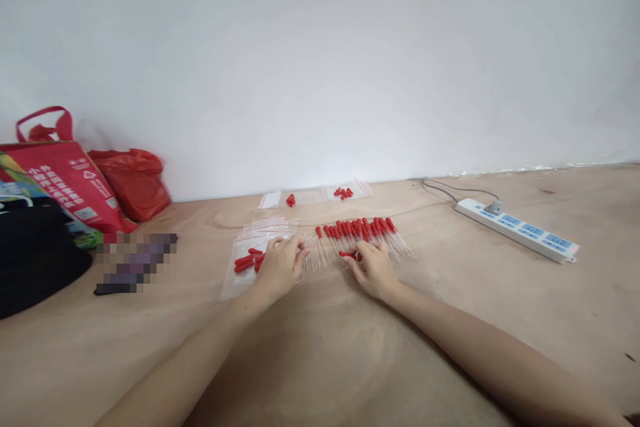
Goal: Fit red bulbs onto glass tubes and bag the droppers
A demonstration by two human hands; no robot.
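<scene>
My left hand (283, 261) is over the right side of a stack of clear zip bags (265, 228), its fingertips closed beside several thin clear tubes (315, 257). Whatever lies between those fingertips is too small to make out. Loose red rubber bulbs (245, 265) rest on the bags, left of that hand. My right hand (371, 268) pinches a red bulb (347, 255) between thumb and fingers. Behind it lies a row of clear droppers with red bulbs (357, 228), their thin tips pointing toward me and to the right.
Two clear bags with red bulbs (343, 193) lie near the wall. A white power strip (520, 230) with a plugged-in grey cable is at the right. Red bags (133, 180), a black hat (40, 257) and a blurred dark object (137, 265) are at the left.
</scene>
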